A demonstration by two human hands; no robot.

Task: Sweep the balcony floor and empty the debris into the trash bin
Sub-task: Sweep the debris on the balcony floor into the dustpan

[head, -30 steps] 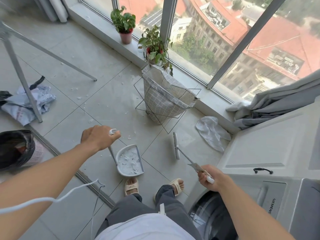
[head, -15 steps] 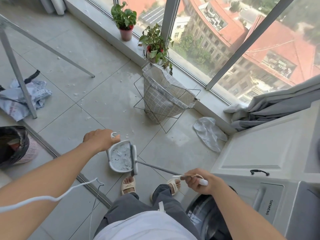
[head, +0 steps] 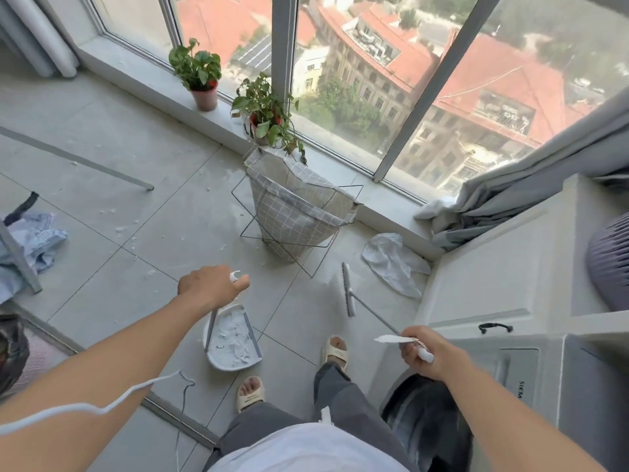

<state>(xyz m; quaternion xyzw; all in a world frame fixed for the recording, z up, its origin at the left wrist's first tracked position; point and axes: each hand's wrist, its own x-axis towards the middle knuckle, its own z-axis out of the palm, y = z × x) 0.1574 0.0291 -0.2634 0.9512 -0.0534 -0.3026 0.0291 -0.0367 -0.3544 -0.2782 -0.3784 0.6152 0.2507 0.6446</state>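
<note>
My left hand (head: 212,290) curls round the top of the dustpan's upright handle, its white end cap poking out above my knuckles. The handle runs down to the dustpan (head: 233,338), which sits on the grey floor tiles (head: 102,240) just ahead of my left sandal (head: 250,393), its pan holding a heap of white scraps (head: 231,337).

My right hand (head: 427,352) grips the white end of the broom handle, and a torn white scrap of paper (head: 394,339) is pinched under the same fingers, sticking out to the left. The thin grey shaft slants away from that fist to the broom head (head: 348,289), a narrow white bar that rests on the tiles to the right of the dustpan and apart from it, near the foot of the wire-framed checked laundry basket (head: 296,212).

More white debris (head: 131,233) lies scattered over the tiles to the left of the basket. A crumpled white plastic bag (head: 391,264) lies on the floor by the window sill, beside the white cabinet (head: 503,274) over the washing machine (head: 425,427). Two potted plants (head: 197,74) stand on the sill. At the far left edge, a black-lined trash bin (head: 10,349) shows only in part, well apart from the dustpan. A bundle of pale cloth (head: 37,243) lies by the leg of a metal stand.
</note>
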